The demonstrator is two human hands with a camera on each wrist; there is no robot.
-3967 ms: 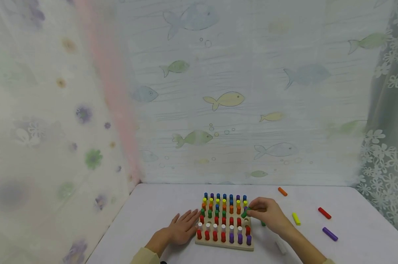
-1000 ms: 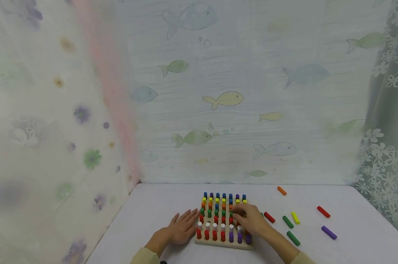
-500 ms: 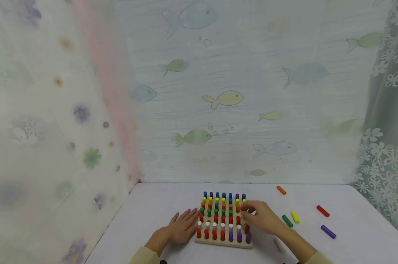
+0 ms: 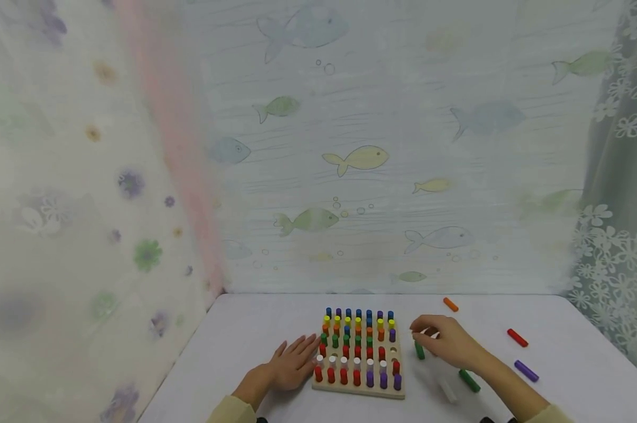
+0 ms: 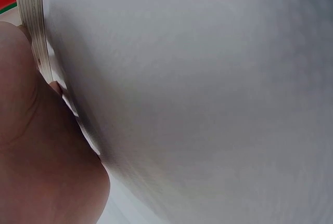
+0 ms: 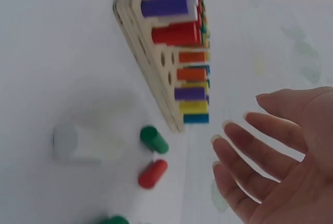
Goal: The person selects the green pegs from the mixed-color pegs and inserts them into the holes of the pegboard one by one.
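A wooden pegboard (image 4: 360, 392) stands on the table, filled with upright coloured pegs in rows. Beside its left edge my left hand (image 4: 295, 365) lies flat on the cloth, fingers spread, fingertips at the board. The left wrist view shows only part of that hand (image 5: 41, 141) and the board's layered edge (image 5: 32, 21). My right hand (image 4: 445, 341) hovers right of the board, above a loose green peg (image 4: 420, 351). In the right wrist view its fingers are loosely bent and hold nothing. Bare holes (image 6: 169, 78) show near the board's right edge.
Loose pegs lie to the right: orange (image 4: 451, 304), red (image 4: 517, 337), purple (image 4: 526, 371), green (image 4: 469, 380) and white (image 4: 447, 390). The right forearm hides part of that area. A curtain printed with fish (image 4: 360, 157) hangs behind the table.
Four seconds ago my right hand held a green peg over the board. A green peg has joined the green row since. The right hand has withdrawn rightward, holding nothing; the left stayed put.
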